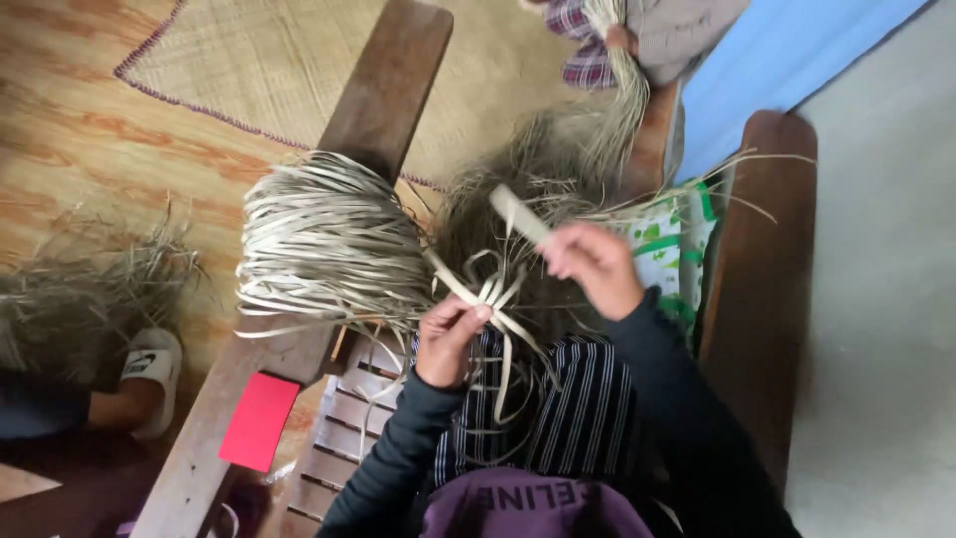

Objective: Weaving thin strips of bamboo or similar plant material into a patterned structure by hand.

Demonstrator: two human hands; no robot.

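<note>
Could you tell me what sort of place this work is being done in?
Probably a home or small craft space used for weaving. A woven mat lies on the floor, bundles of pale dried strips rest on a wooden bench, and the left hand pinches strips while the right hand holds another.

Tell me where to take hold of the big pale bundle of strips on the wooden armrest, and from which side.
Grip the bundle of strips at its right end, near the left hand, where the strips gather into a narrow neck. Come from above: the left end fans out loose, and the wooden armrest lies beneath it.
</note>
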